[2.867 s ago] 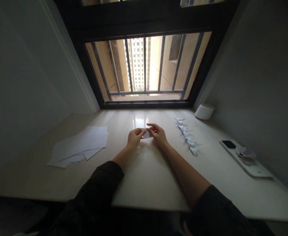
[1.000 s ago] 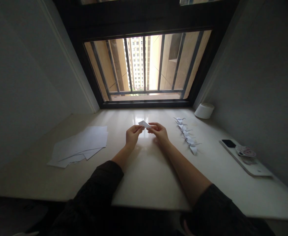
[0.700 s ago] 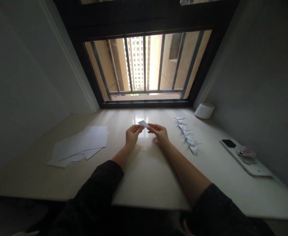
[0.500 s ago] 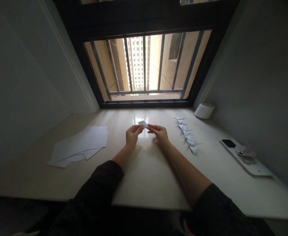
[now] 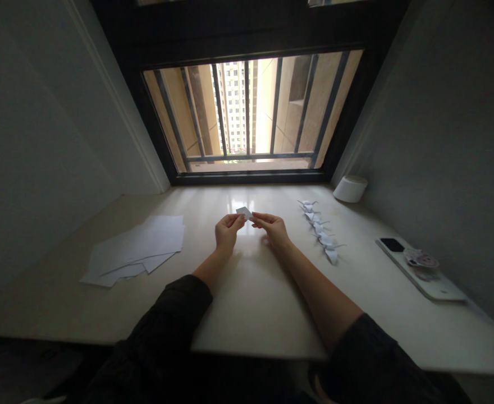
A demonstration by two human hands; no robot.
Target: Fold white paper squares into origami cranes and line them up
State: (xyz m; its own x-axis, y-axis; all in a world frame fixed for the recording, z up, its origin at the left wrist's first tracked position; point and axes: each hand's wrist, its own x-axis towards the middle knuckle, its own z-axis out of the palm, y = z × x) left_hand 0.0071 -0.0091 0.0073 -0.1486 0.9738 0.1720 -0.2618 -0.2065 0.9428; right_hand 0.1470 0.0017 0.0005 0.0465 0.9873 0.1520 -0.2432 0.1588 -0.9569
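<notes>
A small folded piece of white paper is pinched between my two hands, above the pale counter. My left hand grips its lower left side between thumb and fingers. From the other side, my right hand pinches the right corner with its fingertips. The finer folds are too small to make out. To the right of my hands, several white folded paper cranes stand in a slanting row on the counter.
Loose white paper sheets lie overlapping on the left. A phone with a round grip on its back rests at the right. One white cylindrical object sits in the back right corner, by the barred window.
Both hands and the folded paper have shifted only very slightly left. The pinch on the paper looks the same, and the cranes and sheets stay put.
</notes>
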